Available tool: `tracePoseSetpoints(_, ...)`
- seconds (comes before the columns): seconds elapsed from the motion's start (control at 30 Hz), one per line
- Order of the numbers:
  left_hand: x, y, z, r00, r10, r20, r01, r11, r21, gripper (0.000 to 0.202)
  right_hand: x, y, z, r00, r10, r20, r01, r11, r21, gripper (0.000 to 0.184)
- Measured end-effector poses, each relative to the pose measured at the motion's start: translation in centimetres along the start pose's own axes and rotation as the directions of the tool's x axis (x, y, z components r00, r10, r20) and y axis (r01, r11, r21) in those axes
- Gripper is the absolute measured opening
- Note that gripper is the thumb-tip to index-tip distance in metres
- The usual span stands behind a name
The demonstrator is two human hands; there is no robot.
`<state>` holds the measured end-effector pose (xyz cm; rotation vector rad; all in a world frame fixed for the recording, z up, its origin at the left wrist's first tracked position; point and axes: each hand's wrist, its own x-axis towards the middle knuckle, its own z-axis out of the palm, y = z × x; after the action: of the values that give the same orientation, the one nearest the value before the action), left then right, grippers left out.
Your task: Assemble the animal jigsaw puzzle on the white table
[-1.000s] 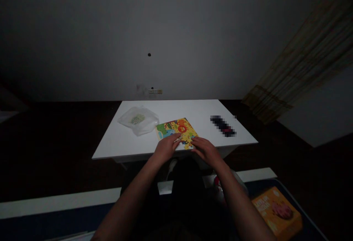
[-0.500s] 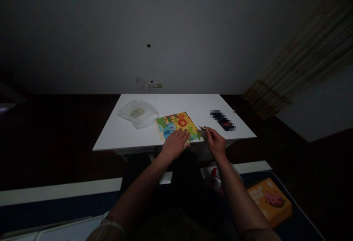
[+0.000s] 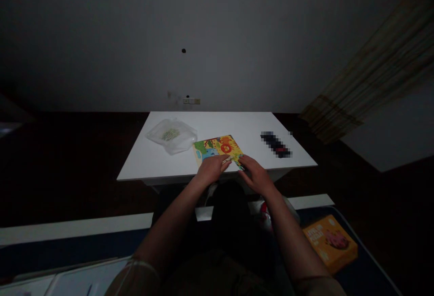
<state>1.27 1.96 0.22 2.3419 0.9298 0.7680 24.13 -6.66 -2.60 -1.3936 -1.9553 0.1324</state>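
The person's left hand (image 3: 212, 169) is curving down over the near edge of a colourful lion-and-jungle picture puzzle board (image 3: 217, 147), with its fingers closing toward a thin pale sliver (image 3: 226, 161); whether that sliver is actually being gripped is something I cannot tell at this size. The right hand (image 3: 257, 176) is reaching in from the 4 o'clock side, its fingers loosely extended and touching the board's near right corner, not clenched. The board is lying flat on a white table (image 3: 237, 124), close to the near edge and roughly central. At the board's 10 o'clock, a clear plastic bag (image 3: 171, 136) holding something greenish is lying just beside it. At its 3 o'clock, well apart, a pixelated dark object (image 3: 275, 144) is sitting on the tabletop. Further off at the hands' 4 o'clock, an orange box (image 3: 330, 244) is lying below the table on a dark-edged surface, while a wall socket plate (image 3: 191, 101) is showing at 12 o'clock.
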Motion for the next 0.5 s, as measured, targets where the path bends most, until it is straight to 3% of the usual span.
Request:
tracePoseSetpoints(0.13, 0.0, 0.0, -0.3, 0.999, -0.033, -0.033, 0.029, 0.995, -0.098, 0.039, -0.1, 0.8, -0.4, 0.996, -0.043, 0.072, 0.045, 0.999, -0.029, 0.046)
tracePoseSetpoints(0.27, -0.2, -0.2, -2.2, 0.994, -0.066, -0.086, 0.052, 0.987, -0.154, 0.040, 0.7, 2.0, -1.5, 0.993, -0.015, 0.116, 0.020, 0.999, -0.045, 0.039)
tracePoseSetpoints(0.4, -1.3, -2.0, -4.3, 0.992, -0.085, -0.092, 0.087, 0.996, 0.023, 0.041, 1.9, 2.7, -2.6, 0.992, 0.020, 0.127, -0.008, 0.995, -0.096, 0.040)
tracePoseSetpoints(0.5, -2.5, -3.7, -4.7, 0.998, -0.024, -0.051, 0.034, 0.979, 0.200, 0.040, 2.2, 2.1, -2.2, 0.991, -0.022, 0.132, 0.034, 0.996, -0.087, 0.042)
